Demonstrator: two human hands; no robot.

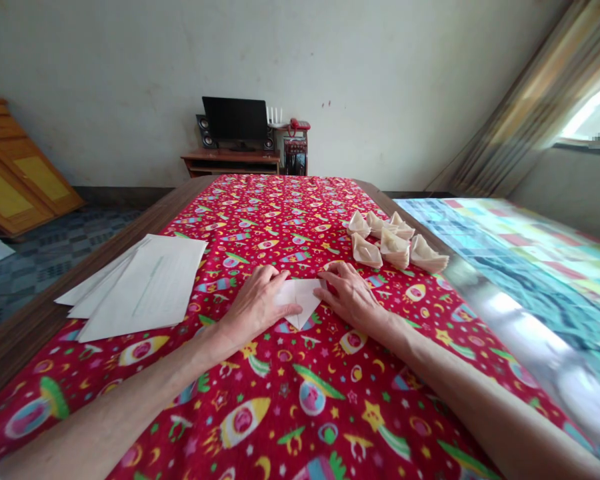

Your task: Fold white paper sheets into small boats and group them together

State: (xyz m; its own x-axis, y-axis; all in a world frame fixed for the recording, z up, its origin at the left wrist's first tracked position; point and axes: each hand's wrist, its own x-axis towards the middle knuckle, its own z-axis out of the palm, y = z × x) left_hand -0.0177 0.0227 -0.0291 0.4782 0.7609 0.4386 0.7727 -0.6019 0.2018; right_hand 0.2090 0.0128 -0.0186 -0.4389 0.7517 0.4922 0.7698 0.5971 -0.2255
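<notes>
A small piece of white paper (300, 301), folded to a point at the near side with a crease down its middle, lies on the red patterned cloth. My left hand (260, 300) grips its left side, thumb stretched across the paper. At the right corner, my right hand (350, 297) pinches the edge between thumb and fingers. Beyond my right hand stand several stacks of folded paper shapes (394, 248), nested together in two rows. To the left of my left hand, a fanned pile of white paper sheets (153, 283) shows faint print.
The cloth (290, 227) covers a long dark wooden table (17, 350). At its far end stand a monitor (237, 121), speakers and a red telephone (299, 125). A bed (545, 267) adjoins the right side; a wooden cabinet (23, 170) stands at left.
</notes>
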